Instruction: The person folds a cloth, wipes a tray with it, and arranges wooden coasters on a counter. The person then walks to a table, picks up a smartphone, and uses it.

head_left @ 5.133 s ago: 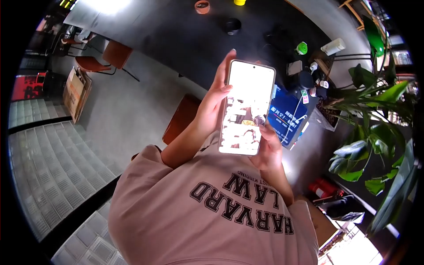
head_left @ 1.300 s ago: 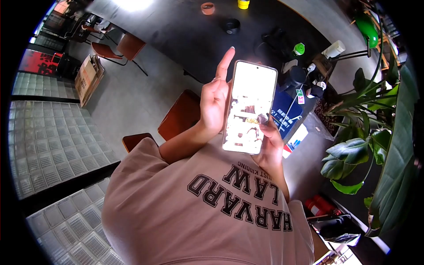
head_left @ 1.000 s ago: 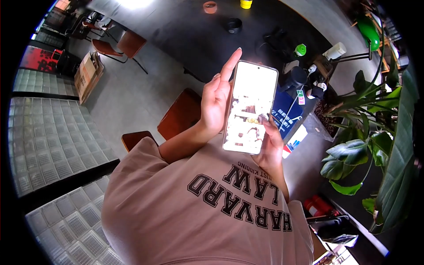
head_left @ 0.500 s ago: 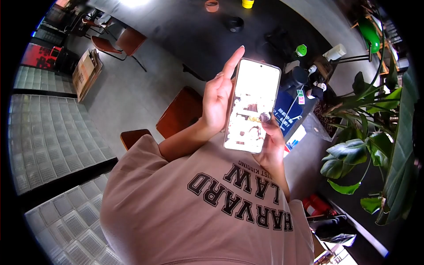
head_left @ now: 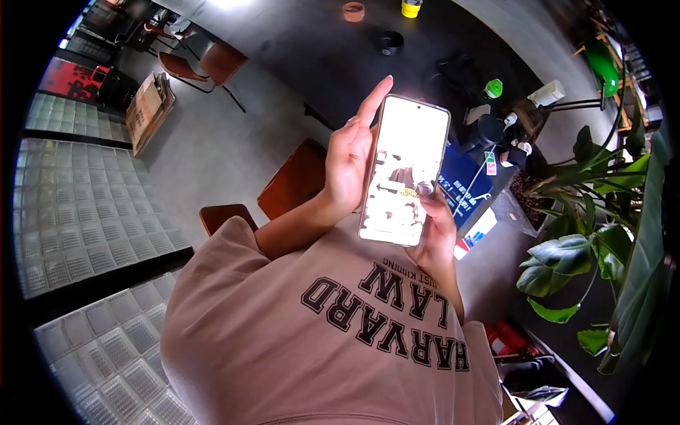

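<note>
A smartphone stands tilted in front of my chest, its bright screen facing me with a washed-out picture in the lower half. My left hand grips its left edge, the index finger pointing up past the top corner. The lower right side rests in my right hand, whose thumb lies over the screen. The other fingers of that hand are mostly hidden behind the phone.
Beyond the phone is a dark table with a yellow cup, a black round container and a blue bag. Brown chairs stand at the left, a large leafy plant at the right. Flattened cardboard leans by a glass-block wall.
The background has shifted slightly to the right and down as my view turned. Both hands keep the same hold on the phone.
</note>
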The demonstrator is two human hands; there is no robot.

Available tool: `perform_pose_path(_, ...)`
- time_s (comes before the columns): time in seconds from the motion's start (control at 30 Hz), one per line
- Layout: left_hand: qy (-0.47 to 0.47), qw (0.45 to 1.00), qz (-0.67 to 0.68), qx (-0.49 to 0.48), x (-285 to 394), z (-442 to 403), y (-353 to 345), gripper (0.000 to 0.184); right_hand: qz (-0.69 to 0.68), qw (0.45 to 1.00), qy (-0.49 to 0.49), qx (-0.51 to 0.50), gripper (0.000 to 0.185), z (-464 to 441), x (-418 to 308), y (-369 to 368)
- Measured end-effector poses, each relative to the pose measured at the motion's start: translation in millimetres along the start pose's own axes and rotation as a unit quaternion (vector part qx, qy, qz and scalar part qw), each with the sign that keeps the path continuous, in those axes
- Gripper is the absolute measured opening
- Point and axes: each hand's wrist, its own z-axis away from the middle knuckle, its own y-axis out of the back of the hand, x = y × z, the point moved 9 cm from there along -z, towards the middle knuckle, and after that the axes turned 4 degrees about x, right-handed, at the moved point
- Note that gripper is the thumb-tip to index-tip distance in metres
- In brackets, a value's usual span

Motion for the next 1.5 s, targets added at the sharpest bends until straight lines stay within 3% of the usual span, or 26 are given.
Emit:
perform_pose_path(0.83,0.004,1.000,-0.018,0.017,-9.4,-8.1,4.4,0.060,0.011,1.000,0.009,0.003,0.057,-1.7,-4.8,8.4)
perform_pose_path(0.93,0.004,1.000,-0.018,0.026,-8.9,-9.1,1.7,0.060,-0.042,0.999,0.012,-0.023,0.054,-4.2,-5.0,7.4)
perform_pose_path(1.03,-0.006,0.999,-0.034,0.015,-9.7,-10.3,2.8,0.060,-0.028,0.999,-0.005,0.033,0.052,-4.6,-4.5,13.3)
perform_pose_path(1.33,-0.023,0.998,-0.063,0.000,-10.5,-11.9,3.2,0.060,-0.037,0.999,0.012,-0.032,0.051,-4.8,-7.6,5.7)
perform_pose_path(1.5,-0.036,0.995,-0.086,-0.021,-9.9,-10.0,-2.1,0.062,-0.018,1.000,-0.003,0.023,0.053,-4.8,-5.9,13.1)
